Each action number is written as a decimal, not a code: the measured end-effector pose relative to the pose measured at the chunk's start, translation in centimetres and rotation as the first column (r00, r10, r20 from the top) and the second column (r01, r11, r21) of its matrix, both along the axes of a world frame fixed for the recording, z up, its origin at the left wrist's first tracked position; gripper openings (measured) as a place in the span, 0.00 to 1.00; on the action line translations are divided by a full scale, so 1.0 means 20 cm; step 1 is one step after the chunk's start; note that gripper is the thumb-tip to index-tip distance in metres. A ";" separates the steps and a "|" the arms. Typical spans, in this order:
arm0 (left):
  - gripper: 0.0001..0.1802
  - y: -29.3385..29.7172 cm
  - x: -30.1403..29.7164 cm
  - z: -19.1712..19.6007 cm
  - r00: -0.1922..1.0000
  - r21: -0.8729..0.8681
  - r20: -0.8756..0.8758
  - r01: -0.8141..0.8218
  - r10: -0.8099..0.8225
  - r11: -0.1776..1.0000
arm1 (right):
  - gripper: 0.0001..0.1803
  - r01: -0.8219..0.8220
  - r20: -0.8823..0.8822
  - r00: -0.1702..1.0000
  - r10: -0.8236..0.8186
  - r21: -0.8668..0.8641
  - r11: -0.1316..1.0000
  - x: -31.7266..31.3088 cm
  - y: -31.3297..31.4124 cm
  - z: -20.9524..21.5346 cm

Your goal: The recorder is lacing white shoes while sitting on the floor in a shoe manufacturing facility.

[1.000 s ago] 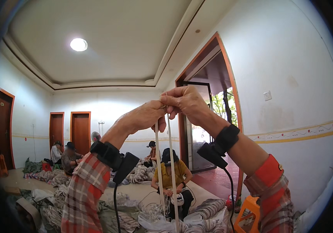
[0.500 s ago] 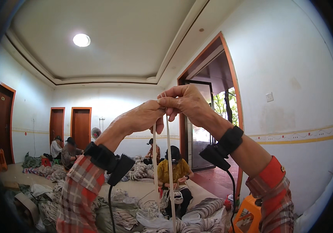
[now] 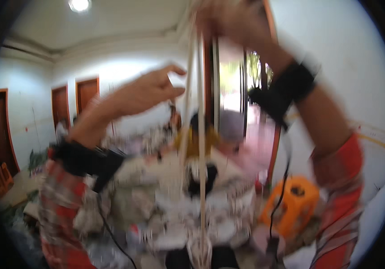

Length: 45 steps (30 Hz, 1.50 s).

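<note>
- Left hand [image 3: 150, 92] sits at the middle left of the frame, fingers loosely curled and partly open, thumb and fingertips reaching toward the pale cords [image 3: 197, 134] but, as far as the blur lets me judge, not closed on them.
- Right hand [image 3: 228, 20] is up at the top centre, badly smeared; it appears to grip the top of the cords, though I cannot tell how tightly the fingers are closed.
- I hold the cords high so they hang free and straight — two thin pale strands side by side, long axis vertical, running from my right hand at the top edge down to a bundle at the bottom centre.
- Both wrists carry black bands [image 3: 291, 87], with a thin black cable [image 3: 280, 197] trailing down from the right one.
- My sleeves are red plaid [image 3: 340, 179], coming in from the lower corners.
- Behind the cords, at centre, a seated person in a yellow top [image 3: 192, 139] is mostly blurred; heaps of pale material [image 3: 165, 197] spread across the floor.
- An orange plastic stool [image 3: 291, 204] stands at the lower right, near an open doorway [image 3: 233, 80] — daylight and greenery show through it.
- Brown doors [image 3: 87, 96] line the far wall at the left, and a round ceiling light [image 3: 79, 4] glows at the upper left.
</note>
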<state>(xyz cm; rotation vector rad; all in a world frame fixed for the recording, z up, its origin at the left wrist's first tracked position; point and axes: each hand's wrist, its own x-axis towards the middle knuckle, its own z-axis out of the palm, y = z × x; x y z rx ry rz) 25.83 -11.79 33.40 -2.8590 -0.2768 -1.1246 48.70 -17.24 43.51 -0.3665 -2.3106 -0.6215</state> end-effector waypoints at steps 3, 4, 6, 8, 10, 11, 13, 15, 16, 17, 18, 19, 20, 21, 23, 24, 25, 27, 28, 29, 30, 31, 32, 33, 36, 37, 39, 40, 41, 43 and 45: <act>0.16 0.18 -0.16 -0.49 0.953 -0.269 -0.177 -0.289 0.247 0.919 | 0.12 -0.050 -0.191 0.981 -0.036 -0.428 0.903 0.14 0.47 -0.87; 0.14 0.14 -0.26 -0.63 0.884 -0.337 -0.291 -0.454 0.367 0.825 | 0.12 -0.044 -0.219 0.973 -0.076 -0.496 0.867 0.14 0.46 -1.05; 0.08 0.15 -0.26 -1.10 0.935 -0.457 -0.355 -0.195 0.023 0.868 | 0.12 0.065 -0.246 0.942 -0.227 -0.531 0.845 0.48 0.36 -1.19; 0.11 0.13 -0.17 -1.59 0.811 -0.806 -0.452 -0.192 -0.372 0.561 | 0.12 0.086 -0.271 0.919 -0.285 -0.569 0.818 0.60 0.35 -1.32; 0.15 -0.06 -0.11 -2.21 0.857 -0.955 -0.267 -0.298 -0.440 -0.001 | 0.12 0.091 -0.287 0.905 -0.313 -0.590 0.802 0.64 0.32 -1.40; 0.16 -0.12 -0.07 -2.50 0.858 -0.947 -0.314 -0.253 -0.407 0.197 | 0.12 0.104 -0.285 0.899 -0.331 -0.597 0.796 0.65 0.29 -1.41; 0.16 -0.27 0.05 -2.80 0.971 -0.982 -0.186 -0.177 -0.151 0.073 | 0.12 0.143 -0.280 0.879 -0.385 -0.617 0.774 0.69 0.23 -1.44; 0.14 -0.33 0.15 -2.95 0.984 -0.938 -0.115 -0.152 0.135 0.312 | 0.12 0.183 -0.275 0.858 -0.434 -0.625 0.758 0.74 0.16 -1.44; 0.13 -0.33 0.18 -3.02 0.962 -0.896 0.001 -0.121 0.274 0.428 | 0.12 0.204 -0.275 0.845 -0.459 -0.627 0.752 0.77 0.13 -1.43; 0.13 -0.31 0.19 -3.06 0.962 -0.896 0.000 -0.121 0.273 0.427 | 0.12 0.223 -0.277 0.832 -0.480 -0.626 0.747 0.79 0.10 -1.42; 0.12 -0.29 0.21 -3.06 0.950 -0.876 -0.019 -0.165 0.311 0.452 | 0.12 0.244 -0.277 0.817 -0.506 -0.628 0.739 0.83 0.07 -1.42; 0.11 -0.27 0.22 -3.06 0.936 -0.853 -0.037 -0.212 0.350 0.476 | 0.12 0.265 -0.279 0.800 -0.530 -0.629 0.731 0.86 0.04 -1.42; 0.11 -0.26 0.24 -3.04 0.938 -0.854 -0.040 -0.212 0.345 0.475 | 0.12 0.284 -0.282 0.783 -0.554 -0.630 0.723 0.90 0.01 -1.42; 0.10 -0.25 0.25 -3.03 0.929 -0.806 -0.097 -0.283 0.357 0.520 | 0.12 0.302 -0.287 0.765 -0.577 -0.631 0.714 0.93 -0.03 -1.43; 0.10 -0.22 0.25 -3.07 0.917 -0.748 -0.157 -0.352 0.366 0.563 | 0.12 0.337 -0.296 0.726 -0.621 -0.633 0.697 1.00 -0.10 -1.45; 0.11 -0.19 0.26 -3.10 0.921 -0.654 -0.164 -0.371 0.355 0.660 | 0.12 0.352 -0.300 0.709 -0.638 -0.634 0.689 1.03 -0.13 -1.45; 0.12 -0.18 0.25 -3.13 0.923 -0.548 -0.173 -0.381 0.344 0.745 | 0.12 0.365 -0.304 0.692 -0.655 -0.635 0.680 1.05 -0.16 -1.46; 0.12 -0.19 0.25 -3.11 0.936 -0.542 -0.146 -0.346 0.319 0.766 | 0.12 0.400 -0.308 0.651 -0.693 -0.637 0.659 1.11 -0.23 -1.48; 0.11 -0.20 0.26 -3.07 0.947 -0.535 -0.116 -0.313 0.298 0.785 | 0.12 0.417 -0.310 0.631 -0.711 -0.637 0.648 1.14 -0.27 -1.48; 0.11 -0.21 0.27 -3.02 0.948 -0.535 -0.117 -0.311 0.296 0.785 | 0.12 0.433 -0.312 0.611 -0.727 -0.638 0.637 1.16 -0.30 -1.49; 0.11 -0.22 0.26 -2.97 0.958 -0.528 -0.121 -0.285 0.262 0.800 | 0.12 0.445 -0.314 0.592 -0.742 -0.640 0.626 1.18 -0.33 -1.51; 0.10 -0.23 0.26 -2.95 0.966 -0.522 -0.125 -0.258 0.226 0.813 | 0.11 0.458 -0.315 0.573 -0.757 -0.643 0.614 1.20 -0.36 -1.52; 0.10 -0.24 0.24 -2.96 0.966 -0.523 -0.128 -0.259 0.226 0.812 | 0.11 0.471 -0.315 0.553 -0.771 -0.645 0.602 1.22 -0.39 -1.53; 0.08 -0.27 0.21 -2.98 0.955 -0.635 -0.124 -0.286 0.271 0.718 | 0.11 0.484 -0.317 0.535 -0.783 -0.645 0.592 1.23 -0.42 -1.54; 0.06 -0.25 0.14 -2.97 0.921 -0.887 -0.158 -0.291 0.357 0.359 | 0.11 0.527 -0.319 0.474 -0.820 -0.644 0.555 1.27 -0.52 -1.56; 0.08 -0.25 0.12 -2.96 0.900 -0.965 -0.203 -0.252 0.386 0.078 | 0.11 0.541 -0.319 0.452 -0.833 -0.645 0.540 1.28 -0.56 -1.57; 0.08 -0.20 0.14 -3.00 0.936 -0.922 -0.089 -0.207 0.341 0.328 | 0.11 0.564 -0.320 0.414 -0.853 -0.645 0.515 1.29 -0.63 -1.58; 0.08 -0.17 0.16 -3.03 0.964 -0.818 0.017 -0.140 0.266 0.558 | 0.11 0.578 -0.320 0.396 -0.861 -0.642 0.504 1.29 -0.65 -1.58; 0.07 -0.14 0.17 -3.05 0.980 -0.756 0.050 -0.088 0.191 0.648 | 0.11 0.590 -0.321 0.379 -0.868 -0.638 0.494 1.30 -0.68 -1.58; 0.08 -0.12 0.17 -3.02 0.992 -0.707 -0.050 -0.114 0.112 0.698 | 0.11 0.619 -0.321 0.338 -0.885 -0.632 0.466 1.31 -0.74 -1.58; 0.07 -0.07 0.15 -2.99 0.974 -0.653 -0.221 -0.179 0.041 0.736 | 0.11 0.638 -0.320 0.304 -0.897 -0.631 0.441 1.32 -0.79 -1.60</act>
